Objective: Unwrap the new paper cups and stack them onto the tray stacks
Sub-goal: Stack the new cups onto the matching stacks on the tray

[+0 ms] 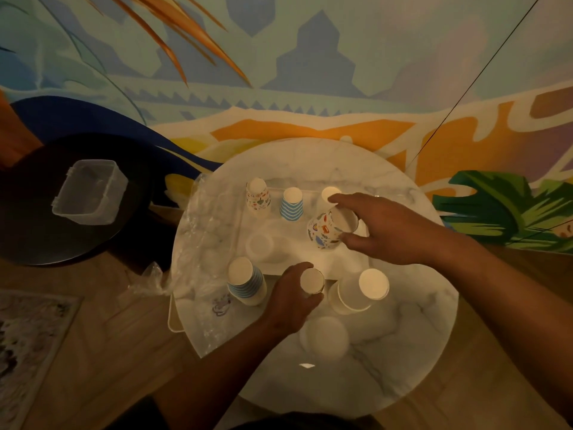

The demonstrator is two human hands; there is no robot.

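My right hand (381, 228) holds a colourfully patterned paper cup (328, 229) tilted on its side above the clear tray (273, 252). At the tray's far edge stand upside-down cups: a patterned stack (258, 197), a blue-striped one (291, 203) and a plain one (330, 193) partly behind my fingers. My left hand (294, 297) grips an upside-down cup stack (311, 280) at the tray's near edge. A blue-striped stack (246, 283) stands to its left and a white stack (359, 291) to its right.
The round marble table (403, 352) stands against a painted wall. Crumpled clear wrapping (198, 225) lies along its left side. A clear plastic box (90, 190) sits on a dark round table (37, 231) at left. Wooden floor surrounds both.
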